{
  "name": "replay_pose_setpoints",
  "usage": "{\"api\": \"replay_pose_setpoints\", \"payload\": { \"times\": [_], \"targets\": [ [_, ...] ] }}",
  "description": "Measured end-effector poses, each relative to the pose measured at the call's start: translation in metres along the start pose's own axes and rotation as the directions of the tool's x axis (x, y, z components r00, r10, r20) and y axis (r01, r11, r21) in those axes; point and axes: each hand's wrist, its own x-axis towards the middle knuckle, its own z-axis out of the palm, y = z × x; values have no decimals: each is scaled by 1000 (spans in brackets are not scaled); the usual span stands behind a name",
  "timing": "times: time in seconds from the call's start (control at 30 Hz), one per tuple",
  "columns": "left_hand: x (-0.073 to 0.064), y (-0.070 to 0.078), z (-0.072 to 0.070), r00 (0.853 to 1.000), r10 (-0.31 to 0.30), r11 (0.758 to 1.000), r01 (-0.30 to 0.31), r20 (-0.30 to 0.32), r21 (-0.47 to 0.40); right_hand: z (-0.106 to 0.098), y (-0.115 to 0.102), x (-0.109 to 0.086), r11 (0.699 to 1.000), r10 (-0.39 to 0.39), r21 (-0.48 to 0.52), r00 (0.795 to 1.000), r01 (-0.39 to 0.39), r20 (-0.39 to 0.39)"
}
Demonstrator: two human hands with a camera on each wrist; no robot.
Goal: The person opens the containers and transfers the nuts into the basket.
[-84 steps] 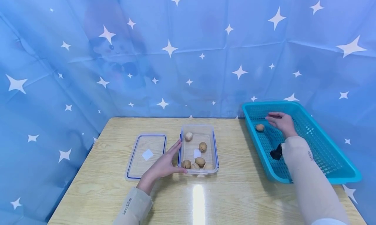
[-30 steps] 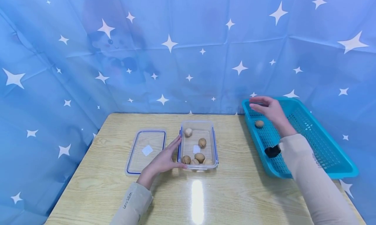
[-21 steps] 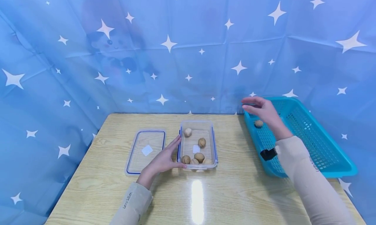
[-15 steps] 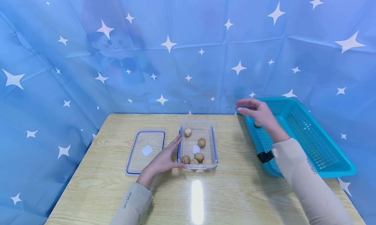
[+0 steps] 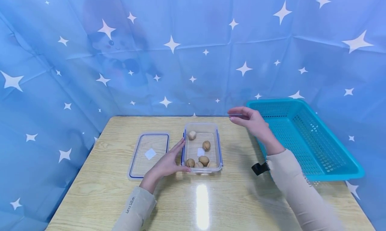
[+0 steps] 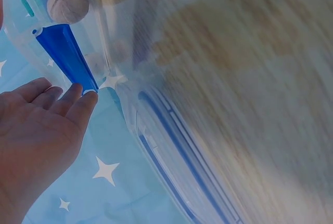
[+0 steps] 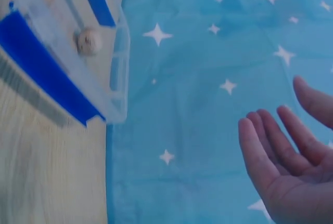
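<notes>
A clear plastic food container (image 5: 216,137) with blue latches stands mid-table, holding several walnuts (image 5: 204,160) and a small white square. Along its left side my left hand (image 5: 167,164) lies with fingers spread, thumb at the near corner. In the left wrist view its fingertips meet the container's blue latch (image 6: 67,55). My right hand (image 5: 248,122) hangs in the air between the container and the turquoise basket (image 5: 304,140). Its fingers are loosely bent with nothing between them; the right wrist view shows the same bare palm (image 7: 296,193). One walnut in the basket is almost wholly hidden behind this hand.
Left of the container lies its clear lid (image 5: 141,164) with a blue seal and a white square on it. The wooden table (image 5: 235,197) ends at a blue star-printed curtain (image 5: 211,73). A black strap piece (image 5: 260,168) sticks out from the right sleeve.
My right hand has risen out of the basket and moved left past its rim, toward the container. The left hand, container, lid and walnuts have stayed put.
</notes>
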Motion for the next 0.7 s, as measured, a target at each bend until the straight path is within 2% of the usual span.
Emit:
{"api": "replay_pose_setpoints", "payload": {
  "times": [0.37,0.7],
  "targets": [
    [1,0,0,1000,-9,1000,9,6,-8,46,3,-4,989,-6,150,998,-3,62],
    [0,0,0,1000,-14,1000,14,4,-4,81,21,-4,987,-29,162,991,7,132]
  ]
}}
